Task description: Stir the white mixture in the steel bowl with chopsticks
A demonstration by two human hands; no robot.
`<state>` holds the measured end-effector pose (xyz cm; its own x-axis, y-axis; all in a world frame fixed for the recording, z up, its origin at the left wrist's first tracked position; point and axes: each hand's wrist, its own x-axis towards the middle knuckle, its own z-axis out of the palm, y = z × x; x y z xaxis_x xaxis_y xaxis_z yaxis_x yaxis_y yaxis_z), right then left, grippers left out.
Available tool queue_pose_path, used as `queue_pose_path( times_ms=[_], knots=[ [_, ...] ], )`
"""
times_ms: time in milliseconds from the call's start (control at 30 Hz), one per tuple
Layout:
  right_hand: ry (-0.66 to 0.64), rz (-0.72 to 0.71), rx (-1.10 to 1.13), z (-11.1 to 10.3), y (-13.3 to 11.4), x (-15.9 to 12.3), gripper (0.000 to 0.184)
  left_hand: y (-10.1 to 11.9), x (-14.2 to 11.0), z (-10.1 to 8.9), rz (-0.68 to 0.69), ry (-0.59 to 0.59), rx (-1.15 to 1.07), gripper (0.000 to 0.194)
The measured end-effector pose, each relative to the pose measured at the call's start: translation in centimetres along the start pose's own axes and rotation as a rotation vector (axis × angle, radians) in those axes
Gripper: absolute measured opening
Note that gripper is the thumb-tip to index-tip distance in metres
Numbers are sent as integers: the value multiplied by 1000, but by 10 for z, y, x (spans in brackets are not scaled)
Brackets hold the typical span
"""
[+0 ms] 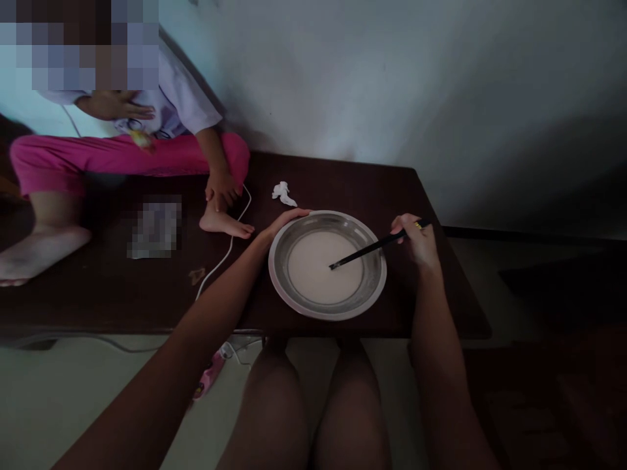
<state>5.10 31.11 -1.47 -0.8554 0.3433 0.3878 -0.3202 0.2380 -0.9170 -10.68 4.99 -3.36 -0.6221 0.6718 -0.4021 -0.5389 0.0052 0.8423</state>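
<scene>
A round metal bowl rests on the dark table, holding a milky white liquid. At its far left side, my left hand grips the rim, fingers laid along the edge. My right hand, to the right of the bowl, is closed around black chopsticks with gold bands near the top. They slant down to the left over the rim, and their tips meet the liquid near the middle of the bowl. Whether there are exactly two sticks is hard to make out.
A person in pink trousers sits on the dark table at the left. Crumpled white tissue lies behind the bowl. A white cable runs across the table between the person and the bowl. A pale wall stands behind.
</scene>
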Motion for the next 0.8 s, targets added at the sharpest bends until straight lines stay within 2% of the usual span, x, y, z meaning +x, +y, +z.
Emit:
queue_pose_path(
  times_ms=[67,100,200,267,367,467,533,633,800],
  knots=[
    [-73,-6,-44,2,0,-1,37,1,-1,1,15,1,9,23],
    [-64,-15,-70,3,0,0,37,1,-1,1,18,-2,8,22],
    [74,-44,-115,0,1,1,38,0,0,1,15,-37,-21,23],
    [109,-48,-99,-2,2,2,40,-1,3,-2,21,-77,-41,26],
    [-5,-19,-62,0,1,0,40,-5,11,-6,38,-131,-29,31],
    [-83,3,-88,3,-1,-1,37,-7,15,-9,134,-147,40,31],
    [-24,1,-104,2,-2,-1,37,-8,15,-10,204,-147,84,32],
    [75,-7,-62,-1,-3,0,40,-8,14,-10,238,-160,112,32],
    [-75,25,-65,1,-3,0,38,-7,14,-9,170,-200,76,41]
  ],
)
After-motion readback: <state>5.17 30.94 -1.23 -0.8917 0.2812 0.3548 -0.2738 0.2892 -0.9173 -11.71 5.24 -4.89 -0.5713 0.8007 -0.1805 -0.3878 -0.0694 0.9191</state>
